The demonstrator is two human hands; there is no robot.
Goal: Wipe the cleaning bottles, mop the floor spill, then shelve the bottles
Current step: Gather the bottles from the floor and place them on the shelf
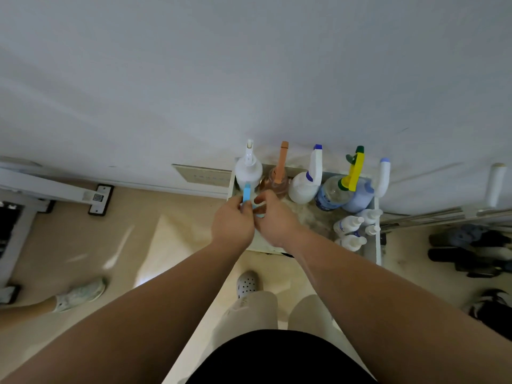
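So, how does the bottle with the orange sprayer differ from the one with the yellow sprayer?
The orange-sprayer bottle has a pinkish clear body; the yellow-sprayer bottle is clear with a blue label. The orange sprayer is one colour; the yellow one has a green tip. Both stand upright by the wall.

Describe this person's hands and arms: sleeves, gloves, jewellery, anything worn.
Left hand and right hand are bare: no gloves, rings or watch show. Left arm and right arm are bare too, with no sleeves in view.
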